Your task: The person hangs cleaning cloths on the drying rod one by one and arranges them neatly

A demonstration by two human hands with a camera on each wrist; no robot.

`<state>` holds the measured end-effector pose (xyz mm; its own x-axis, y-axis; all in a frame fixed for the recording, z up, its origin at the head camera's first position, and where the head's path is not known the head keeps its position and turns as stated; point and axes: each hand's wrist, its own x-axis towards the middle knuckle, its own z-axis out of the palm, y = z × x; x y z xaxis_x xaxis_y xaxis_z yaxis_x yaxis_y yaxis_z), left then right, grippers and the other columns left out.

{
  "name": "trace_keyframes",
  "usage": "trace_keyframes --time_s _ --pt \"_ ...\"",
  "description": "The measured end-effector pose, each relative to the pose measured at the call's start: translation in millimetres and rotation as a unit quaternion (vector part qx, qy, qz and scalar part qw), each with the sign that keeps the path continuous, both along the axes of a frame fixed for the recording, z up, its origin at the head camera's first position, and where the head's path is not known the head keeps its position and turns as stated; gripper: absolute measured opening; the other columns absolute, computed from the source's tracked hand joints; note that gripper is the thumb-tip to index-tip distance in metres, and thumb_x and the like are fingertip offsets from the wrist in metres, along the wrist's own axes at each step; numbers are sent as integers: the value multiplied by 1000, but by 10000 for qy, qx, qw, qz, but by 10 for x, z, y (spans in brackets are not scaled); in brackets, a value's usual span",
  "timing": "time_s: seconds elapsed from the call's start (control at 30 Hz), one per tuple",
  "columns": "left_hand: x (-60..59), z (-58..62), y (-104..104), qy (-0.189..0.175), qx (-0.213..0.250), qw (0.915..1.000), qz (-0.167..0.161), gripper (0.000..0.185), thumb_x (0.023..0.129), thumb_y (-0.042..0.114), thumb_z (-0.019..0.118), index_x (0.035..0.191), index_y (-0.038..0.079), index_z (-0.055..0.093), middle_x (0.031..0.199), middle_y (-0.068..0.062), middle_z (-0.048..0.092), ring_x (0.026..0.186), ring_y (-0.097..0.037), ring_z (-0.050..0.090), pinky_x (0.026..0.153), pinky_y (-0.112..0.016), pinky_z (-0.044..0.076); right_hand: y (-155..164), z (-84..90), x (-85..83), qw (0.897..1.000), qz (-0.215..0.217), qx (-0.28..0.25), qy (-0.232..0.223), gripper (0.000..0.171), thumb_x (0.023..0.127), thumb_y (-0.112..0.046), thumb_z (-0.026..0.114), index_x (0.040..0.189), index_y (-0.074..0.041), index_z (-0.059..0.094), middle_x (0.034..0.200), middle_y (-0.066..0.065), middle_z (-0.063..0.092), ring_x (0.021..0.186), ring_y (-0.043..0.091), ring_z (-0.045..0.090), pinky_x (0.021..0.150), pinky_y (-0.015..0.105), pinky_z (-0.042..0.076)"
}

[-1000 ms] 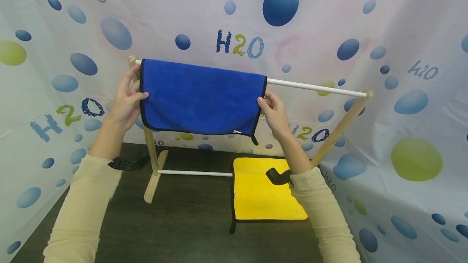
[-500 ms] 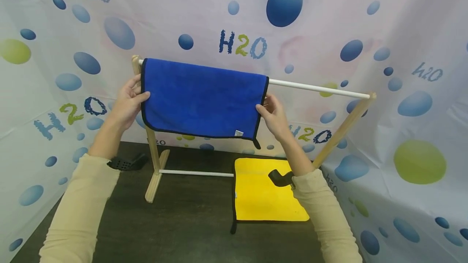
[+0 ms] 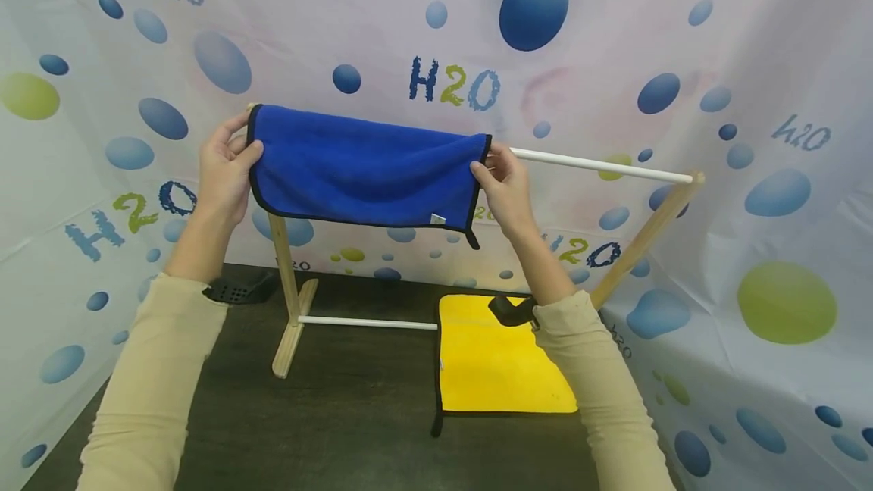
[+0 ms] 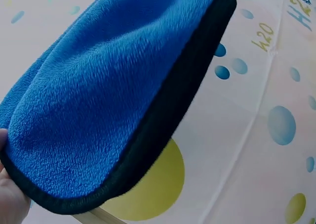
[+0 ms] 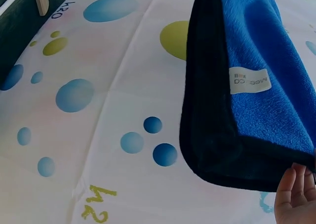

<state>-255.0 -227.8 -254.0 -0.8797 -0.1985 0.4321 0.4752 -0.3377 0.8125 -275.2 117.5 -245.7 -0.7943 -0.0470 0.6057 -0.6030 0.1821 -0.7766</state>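
Note:
A blue microfiber towel [image 3: 361,165] with black trim hangs folded at the upper bar [image 3: 600,166] of a wooden rack. My left hand [image 3: 226,169] pinches its left edge near the top, thumb in front. At the opposite edge, my right hand [image 3: 506,186] pinches the trim the same way. The cloth sags between the hands, and its top right corner stands slightly above the white bar. A white label [image 5: 250,80] shows near the lower hem in the right wrist view. Only part of the left hand [image 4: 11,194] appears in the left wrist view, beside the black-edged corner.
A yellow towel [image 3: 501,370] with black trim and a loop lies flat on the dark surface [image 3: 327,430] at the right, over the lower bar [image 3: 368,323]. Wooden posts [image 3: 648,237] carry the rack. Dotted white curtains [image 3: 750,142] enclose the back and sides.
Both hands have risen, lifting the blue towel's lower edge higher. The towel has shifted slightly left, and its front now sags in folds. The yellow towel stays put.

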Motion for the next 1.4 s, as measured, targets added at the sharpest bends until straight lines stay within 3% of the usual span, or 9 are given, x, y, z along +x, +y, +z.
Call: trace_keyframes --time_s 0.17,0.37,0.5,0.63,0.8,0.87,1.07,1.2,1.4 --pt "-3 -156 1 -2 -141 9997 189 38 90 3 54 127 8 48 102 -3 63 89 -13 61 77 -16 50 -4 -114 -8 9997 -38 219 -58 25 89 -1 55 112 8 55 80 6 58 69 8 56 67 20 49" --pt "-9 -416 -16 -11 -432 9990 -75 40 88 -4 54 125 9 47 96 3 65 83 -7 64 74 -15 51 83 -318 -3 9917 509 912 -749 42 92 -8 52 131 1 40 114 22 57 97 27 58 89 34 48" --pt "-34 -508 -11 97 -684 9975 -144 38 86 -9 53 120 8 50 94 6 66 82 -6 64 74 -14 51 121 -405 5 9854 608 1196 -1043 45 93 -6 50 135 -1 34 120 23 55 105 33 55 95 41 44" --pt "-31 -501 -2 103 -795 9968 21 34 86 -10 52 115 8 52 91 8 66 79 -4 64 72 -12 51 120 -421 28 9919 393 1022 -639 39 92 1 48 130 4 40 114 25 57 97 34 57 87 34 49" --pt "-21 -409 -6 45 -646 9978 136 31 87 -8 52 113 8 52 90 7 66 78 -4 64 70 -12 51 92 -393 -11 9977 376 564 -12 37 91 3 48 128 8 41 111 28 57 92 28 59 77 21 50" --pt "-26 -373 -5 50 -557 9983 158 30 87 -7 52 114 7 51 91 6 65 79 -5 63 71 -12 51 82 -380 -54 9980 388 474 175 37 91 3 49 127 8 42 110 28 58 92 25 59 77 21 50" --pt "-31 -353 1 102 -355 9992 182 28 87 -6 53 112 8 53 92 4 65 80 -7 63 71 -13 51 39 -294 -68 9981 403 417 195 34 91 3 49 124 9 44 110 28 57 94 24 58 79 23 49" --pt "-46 -418 6 72 -359 9993 88 27 88 -6 53 108 11 54 90 4 67 76 -6 64 69 -14 52 69 -330 -74 9987 434 259 29 33 91 4 47 124 8 44 110 28 57 91 18 58 79 23 50" --pt "-58 -551 0 279 -336 9990 60 26 89 -4 51 109 12 54 92 5 66 77 -6 64 69 -14 52 104 -456 -81 9986 418 312 8 33 92 1 48 124 7 45 97 30 59 76 9 59 76 21 51"
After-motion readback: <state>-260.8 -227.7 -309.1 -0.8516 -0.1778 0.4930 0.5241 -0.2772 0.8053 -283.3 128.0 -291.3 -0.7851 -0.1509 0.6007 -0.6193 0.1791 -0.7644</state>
